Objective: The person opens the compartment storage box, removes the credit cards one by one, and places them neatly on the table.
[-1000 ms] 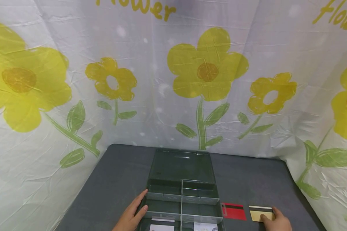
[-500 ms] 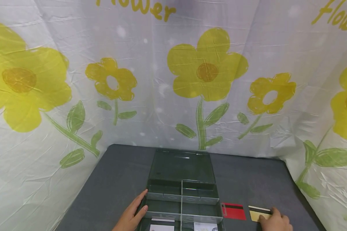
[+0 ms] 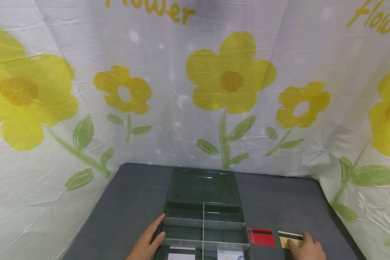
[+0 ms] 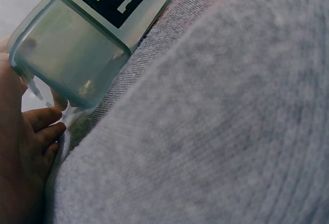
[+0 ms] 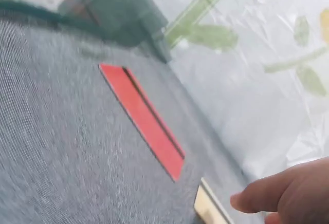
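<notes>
A dark green translucent divided box (image 3: 203, 186) stands on the table with its lid laid back. My left hand (image 3: 147, 240) rests against its left side, thumb and index finger spread along the edge; the left wrist view shows more fingers by the box corner (image 4: 72, 59). My right hand (image 3: 307, 247) is at a gold card (image 3: 286, 241) with dark and white stripes, thumb over its face and index finger at its right edge. A red card (image 3: 262, 237) with a dark stripe lies between the box and the gold card.
Two pale cards, one on the left (image 3: 182, 256) and one on the right (image 3: 230, 255), lie in the box's nearest compartments. A white flower-printed curtain (image 3: 169, 137) hangs behind and beside the dark grey table (image 3: 130, 202).
My right thumb has slid left over the gold card, and the fingers cover a little more of it. The left hand stays at the box. The head view has shifted slightly.
</notes>
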Demonstrator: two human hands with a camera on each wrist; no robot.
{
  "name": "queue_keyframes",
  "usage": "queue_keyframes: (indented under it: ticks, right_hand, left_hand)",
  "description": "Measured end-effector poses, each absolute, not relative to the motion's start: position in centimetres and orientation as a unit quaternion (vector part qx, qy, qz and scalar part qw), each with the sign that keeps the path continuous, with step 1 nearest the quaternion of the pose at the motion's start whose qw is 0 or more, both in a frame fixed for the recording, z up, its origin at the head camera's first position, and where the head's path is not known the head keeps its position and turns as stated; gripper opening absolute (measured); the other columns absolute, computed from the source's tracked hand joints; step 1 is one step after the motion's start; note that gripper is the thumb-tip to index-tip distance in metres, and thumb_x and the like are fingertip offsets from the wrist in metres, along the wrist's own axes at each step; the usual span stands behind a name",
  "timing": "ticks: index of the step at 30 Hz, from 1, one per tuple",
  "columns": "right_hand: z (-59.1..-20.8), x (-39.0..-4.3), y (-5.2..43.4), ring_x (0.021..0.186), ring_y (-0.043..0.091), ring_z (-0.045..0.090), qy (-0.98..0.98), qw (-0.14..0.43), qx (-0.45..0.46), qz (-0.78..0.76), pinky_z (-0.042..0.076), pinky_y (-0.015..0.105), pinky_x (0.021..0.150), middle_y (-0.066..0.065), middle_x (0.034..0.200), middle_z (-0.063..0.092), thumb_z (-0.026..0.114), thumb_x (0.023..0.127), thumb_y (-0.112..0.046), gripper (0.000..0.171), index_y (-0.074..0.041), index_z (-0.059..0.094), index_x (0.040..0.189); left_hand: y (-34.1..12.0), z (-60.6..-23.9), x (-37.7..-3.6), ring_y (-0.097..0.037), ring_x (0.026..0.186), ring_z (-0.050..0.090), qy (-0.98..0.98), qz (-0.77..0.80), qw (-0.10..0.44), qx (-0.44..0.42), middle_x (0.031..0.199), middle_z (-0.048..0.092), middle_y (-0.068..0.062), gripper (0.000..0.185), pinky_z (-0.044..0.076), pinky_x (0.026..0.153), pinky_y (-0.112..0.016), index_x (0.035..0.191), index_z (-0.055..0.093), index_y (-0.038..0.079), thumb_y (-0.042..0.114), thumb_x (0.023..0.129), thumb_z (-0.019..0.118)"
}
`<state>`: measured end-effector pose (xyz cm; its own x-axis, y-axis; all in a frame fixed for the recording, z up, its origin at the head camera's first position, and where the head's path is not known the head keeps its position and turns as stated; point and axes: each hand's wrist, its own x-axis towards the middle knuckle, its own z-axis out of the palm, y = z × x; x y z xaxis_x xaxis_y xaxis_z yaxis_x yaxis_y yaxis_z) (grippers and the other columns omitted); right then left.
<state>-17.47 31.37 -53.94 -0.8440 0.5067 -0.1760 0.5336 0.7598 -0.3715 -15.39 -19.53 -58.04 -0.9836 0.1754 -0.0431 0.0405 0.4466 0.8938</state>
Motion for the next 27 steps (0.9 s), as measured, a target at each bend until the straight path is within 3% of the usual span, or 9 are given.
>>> queue_keyframes:
  ticks: [9,15,20,27]
  right_hand:
    - [-51.2,-16.8,29.5,0.094,0.053,0.051,0.956,0.059,0.163,-0.238,0.043,0.061,0.077,0.041,0.108,0.046,0.065,0.079,-0.057,0.086,0.011,0.044,0.128]
    - [-49.9,-16.1,27.0,0.096,0.049,0.049,0.941,0.094,0.136,-0.295,0.045,0.060,0.073,0.040,0.117,0.041,0.064,0.071,-0.071,0.106,0.010,0.039,0.134]
    - [-49.1,-15.7,24.8,0.100,0.048,0.050,0.942,0.091,0.100,-0.308,0.047,0.060,0.073,0.039,0.124,0.037,0.067,0.073,-0.065,0.099,0.008,0.040,0.135]
    - [-48.4,-14.6,22.1,0.095,0.038,0.053,0.935,0.088,0.070,-0.338,0.052,0.054,0.075,0.032,0.126,0.040,0.073,0.075,-0.052,0.088,0.003,0.043,0.136]
  left_hand:
    - [-19.6,-57.8,-15.3,-0.039,0.138,0.021,0.834,0.543,0.076,0.066,0.153,0.022,-0.008,0.057,0.026,0.099,-0.066,0.151,0.023,0.024,0.041,0.100,0.043]
    - [-19.5,-58.0,-15.4,-0.039,0.136,0.026,0.848,0.523,0.062,0.066,0.151,0.027,-0.009,0.058,0.029,0.098,-0.065,0.151,0.025,0.021,0.043,0.100,0.042]
    - [-19.4,-57.9,-15.5,-0.038,0.135,0.028,0.854,0.513,0.058,0.061,0.151,0.029,-0.009,0.059,0.030,0.098,-0.064,0.150,0.027,0.021,0.044,0.099,0.044]
    - [-19.7,-57.9,-15.4,-0.040,0.136,0.023,0.834,0.542,0.082,0.070,0.152,0.024,-0.011,0.059,0.028,0.098,-0.066,0.151,0.024,0.021,0.042,0.100,0.044]
